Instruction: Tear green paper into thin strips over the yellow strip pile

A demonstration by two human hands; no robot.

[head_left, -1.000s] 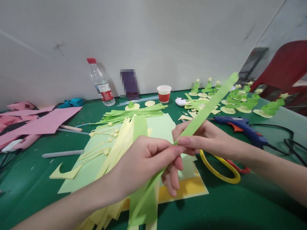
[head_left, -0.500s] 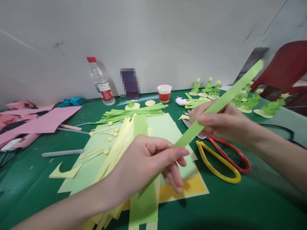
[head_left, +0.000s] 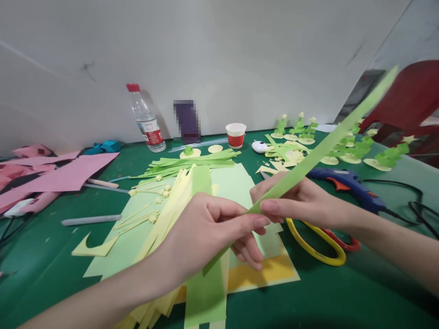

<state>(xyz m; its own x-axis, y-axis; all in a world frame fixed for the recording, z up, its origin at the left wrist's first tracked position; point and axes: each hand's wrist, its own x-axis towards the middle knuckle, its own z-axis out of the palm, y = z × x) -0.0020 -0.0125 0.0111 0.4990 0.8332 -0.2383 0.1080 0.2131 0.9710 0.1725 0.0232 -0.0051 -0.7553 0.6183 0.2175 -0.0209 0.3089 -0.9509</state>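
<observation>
Over the table (head_left: 343,297), above a wide green band (head_left: 206,297), I see the left hand (head_left: 209,230) and the right hand (head_left: 302,198) close together, each pinching one slim green strip (head_left: 308,162), its long end sweeping up to the right. Handling it well, I'd judge, calls for light, even pressure, thumbs flat across its width, and no sharp bend, since paper creases easily.

strip (head_left: 313,158) before cup (head_left: 236,136) (bottle (head_left: 150,128) left)
</observation>
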